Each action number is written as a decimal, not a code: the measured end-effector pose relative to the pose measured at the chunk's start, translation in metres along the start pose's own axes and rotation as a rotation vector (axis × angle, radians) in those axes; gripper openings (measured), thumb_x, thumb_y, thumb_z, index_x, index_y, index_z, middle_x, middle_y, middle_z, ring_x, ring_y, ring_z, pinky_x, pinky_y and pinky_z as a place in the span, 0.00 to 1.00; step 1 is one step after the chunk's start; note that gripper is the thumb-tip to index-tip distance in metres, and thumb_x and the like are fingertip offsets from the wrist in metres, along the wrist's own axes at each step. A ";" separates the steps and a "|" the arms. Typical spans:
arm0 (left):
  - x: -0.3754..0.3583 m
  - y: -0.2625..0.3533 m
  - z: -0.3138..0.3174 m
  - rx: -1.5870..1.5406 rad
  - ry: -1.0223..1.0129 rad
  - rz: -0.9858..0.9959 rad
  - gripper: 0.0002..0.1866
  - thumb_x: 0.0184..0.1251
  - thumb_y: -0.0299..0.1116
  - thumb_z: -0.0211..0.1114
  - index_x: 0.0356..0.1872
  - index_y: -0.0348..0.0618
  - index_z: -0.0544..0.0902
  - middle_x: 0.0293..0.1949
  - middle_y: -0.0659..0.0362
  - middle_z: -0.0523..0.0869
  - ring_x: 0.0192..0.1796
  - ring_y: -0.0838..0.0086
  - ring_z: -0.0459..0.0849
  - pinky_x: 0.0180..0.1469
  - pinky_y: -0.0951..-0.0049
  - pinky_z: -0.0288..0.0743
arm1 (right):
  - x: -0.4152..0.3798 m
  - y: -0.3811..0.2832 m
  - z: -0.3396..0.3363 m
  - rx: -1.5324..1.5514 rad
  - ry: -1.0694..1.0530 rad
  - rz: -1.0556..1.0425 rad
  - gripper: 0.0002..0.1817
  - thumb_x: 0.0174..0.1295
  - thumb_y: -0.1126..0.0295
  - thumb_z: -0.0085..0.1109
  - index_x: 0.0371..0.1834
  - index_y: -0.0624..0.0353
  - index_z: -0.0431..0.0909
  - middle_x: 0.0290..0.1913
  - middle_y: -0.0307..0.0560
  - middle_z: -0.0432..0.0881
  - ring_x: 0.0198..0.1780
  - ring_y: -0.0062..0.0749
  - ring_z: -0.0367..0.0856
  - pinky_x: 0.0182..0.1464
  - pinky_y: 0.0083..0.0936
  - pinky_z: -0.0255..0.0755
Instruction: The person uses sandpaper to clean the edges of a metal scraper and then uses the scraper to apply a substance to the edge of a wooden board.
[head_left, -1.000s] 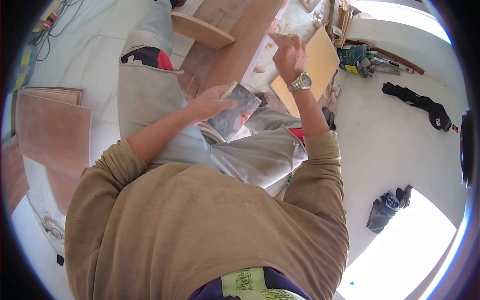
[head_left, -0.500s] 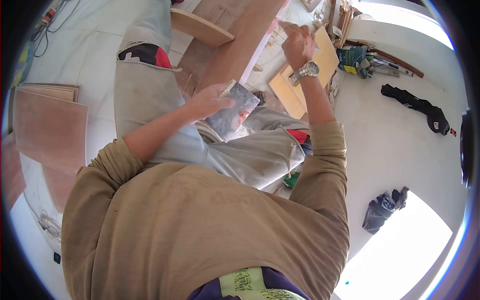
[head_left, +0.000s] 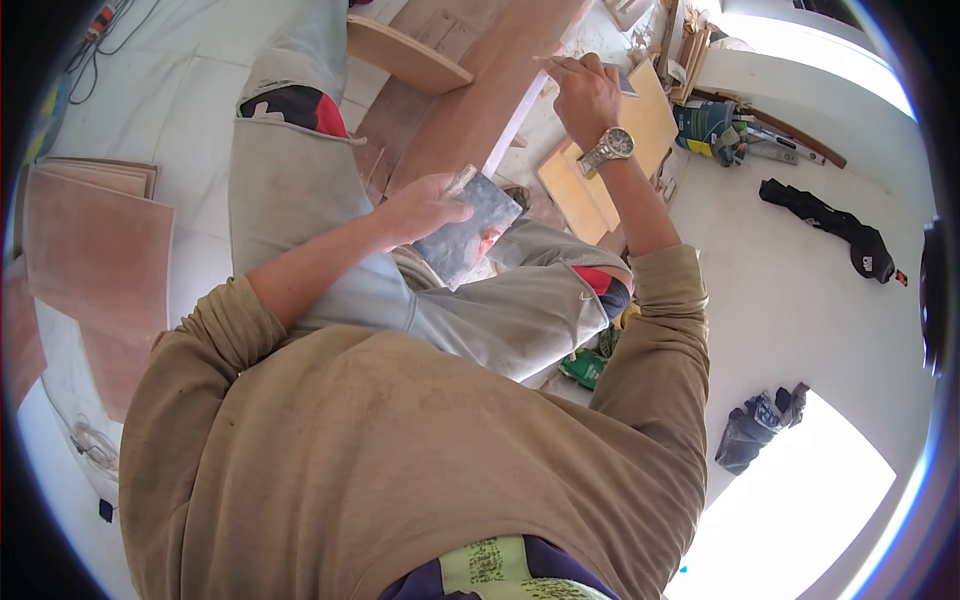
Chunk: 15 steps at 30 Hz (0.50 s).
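Observation:
My left hand point(head_left: 428, 210) is closed on the near edge of a flat grey plate point(head_left: 470, 228), thumb on top. A dab of reddish-orange paste point(head_left: 487, 240) sits on the plate, which is held over my lap. My right hand point(head_left: 588, 100), with a metal watch on its wrist, is closed and raised beside the long brown wooden panel point(head_left: 480, 110). A flat grey blade point(head_left: 627, 86), like that of a putty knife, shows past its knuckles; the handle is hidden. One finger points toward the panel's pale edge.
A curved wooden piece point(head_left: 408, 55) stands across the panel. Yellowish boards point(head_left: 575, 190) lie below my right hand. Brown sheets point(head_left: 95, 245) are stacked at left. A dark bucket point(head_left: 705, 128) with tools, a black garment point(head_left: 825, 222) and a green packet point(head_left: 583, 368) are at right.
My right hand has moved slightly left and down, turning so that the grey blade shows beyond its knuckles. My left hand keeps hold of the plate, nearly still.

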<state>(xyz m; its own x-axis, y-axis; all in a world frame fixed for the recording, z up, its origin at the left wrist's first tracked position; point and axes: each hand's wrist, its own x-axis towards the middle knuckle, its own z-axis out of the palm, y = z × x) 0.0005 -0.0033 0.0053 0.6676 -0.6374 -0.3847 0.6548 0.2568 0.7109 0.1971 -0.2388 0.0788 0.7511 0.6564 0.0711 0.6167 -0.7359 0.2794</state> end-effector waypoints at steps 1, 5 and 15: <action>0.000 0.000 0.000 -0.006 -0.007 0.005 0.16 0.75 0.30 0.63 0.60 0.39 0.82 0.49 0.58 0.89 0.49 0.75 0.88 0.55 0.68 0.81 | 0.003 0.001 -0.005 0.037 -0.005 0.041 0.24 0.57 0.76 0.62 0.56 0.42 0.91 0.53 0.30 0.92 0.54 0.32 0.82 0.56 0.38 0.72; -0.002 0.002 0.000 -0.053 -0.039 0.024 0.16 0.75 0.30 0.63 0.60 0.39 0.82 0.48 0.59 0.89 0.48 0.75 0.88 0.54 0.69 0.81 | 0.009 0.025 0.004 0.061 0.062 0.184 0.28 0.57 0.77 0.59 0.59 0.37 0.91 0.54 0.31 0.92 0.54 0.35 0.83 0.57 0.39 0.72; -0.002 -0.001 -0.001 -0.029 -0.018 0.021 0.18 0.74 0.30 0.64 0.62 0.40 0.82 0.50 0.59 0.89 0.50 0.76 0.87 0.56 0.69 0.80 | -0.007 0.027 0.027 0.173 0.021 0.220 0.31 0.55 0.78 0.59 0.61 0.36 0.90 0.55 0.32 0.92 0.54 0.36 0.82 0.58 0.39 0.73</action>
<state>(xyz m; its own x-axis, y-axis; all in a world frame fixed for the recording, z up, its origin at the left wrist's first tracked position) -0.0012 -0.0021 0.0046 0.6747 -0.6450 -0.3589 0.6508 0.2906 0.7014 0.2152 -0.2680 0.0604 0.8673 0.4800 0.1321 0.4720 -0.8772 0.0880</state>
